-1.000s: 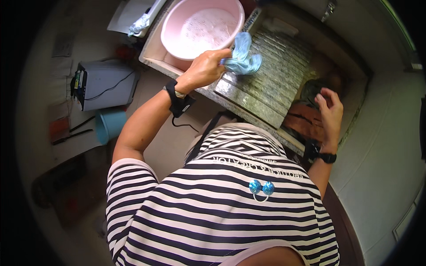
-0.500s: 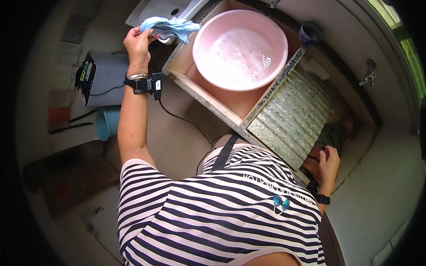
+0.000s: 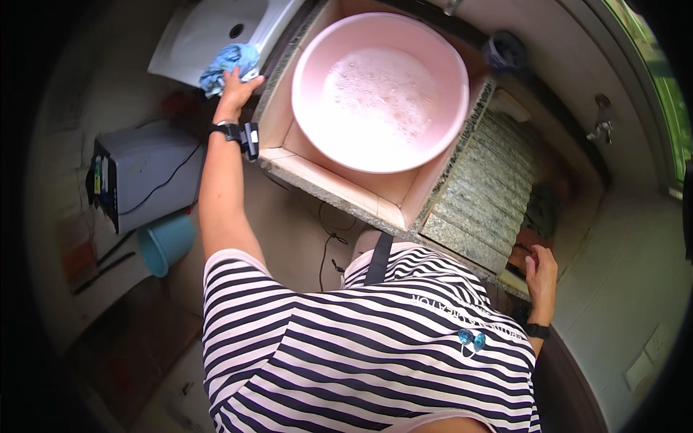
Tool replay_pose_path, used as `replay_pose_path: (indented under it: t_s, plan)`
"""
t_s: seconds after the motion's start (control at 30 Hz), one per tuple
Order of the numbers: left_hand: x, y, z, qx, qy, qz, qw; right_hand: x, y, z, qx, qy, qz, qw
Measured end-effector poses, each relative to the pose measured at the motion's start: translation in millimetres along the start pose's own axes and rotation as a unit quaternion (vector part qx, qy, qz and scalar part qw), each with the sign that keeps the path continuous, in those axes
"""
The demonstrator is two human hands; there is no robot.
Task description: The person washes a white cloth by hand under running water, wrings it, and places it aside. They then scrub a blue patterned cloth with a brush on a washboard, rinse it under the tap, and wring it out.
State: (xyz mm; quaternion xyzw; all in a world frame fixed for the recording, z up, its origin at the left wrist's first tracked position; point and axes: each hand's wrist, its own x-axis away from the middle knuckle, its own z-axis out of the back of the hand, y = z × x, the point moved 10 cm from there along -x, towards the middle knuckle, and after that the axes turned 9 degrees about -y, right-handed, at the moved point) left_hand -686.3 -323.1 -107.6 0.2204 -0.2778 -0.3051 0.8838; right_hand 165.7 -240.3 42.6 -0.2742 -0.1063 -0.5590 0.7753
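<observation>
At the near edge of the white washbasin (image 3: 189, 45), my left hand (image 3: 237, 92) has its fingers on a bunched, wet-looking light-blue cloth (image 3: 234, 60). The cloth is at the rim; whether the basin bears its weight, I cannot tell. A large pink tub (image 3: 307, 119) of foamy water stands in the tiled sink to the right of that hand. My right hand (image 3: 543, 276) hangs low on the right, near the lower end of the ribbed stone washboard (image 3: 480, 191). Its fingers are loosely bent and apart, with nothing visible in them.
A grey bin (image 3: 151, 169) and a turquoise bucket (image 3: 167, 244) stand on the floor to the left. Black cables (image 3: 330, 249) lie below the sink edge. A wall tap (image 3: 601, 119) and a dark round container (image 3: 504, 52) are beyond the washboard.
My left hand has lowered the cloth to the washbasin's edge, and the cloth is now bunched up rather than trailing sideways. My view has shifted to the left. My right hand still hangs empty.
</observation>
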Motion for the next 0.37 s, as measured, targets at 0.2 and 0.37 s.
replay_pose_path:
  t_s: [0.2, 0.37]
  plan:
    - [48.2, 55.5, -17.4, 0.045, 0.067, -0.098, 0.992, 26.2, 75.8, -0.1, 0.024, 0.008, -0.051, 0.998]
    - [127.3, 132.3, -122.2, 0.158, -0.147, -0.094, 0.972, 7.1, 132.8, -10.0, -0.005, -0.01, -0.096, 0.995]
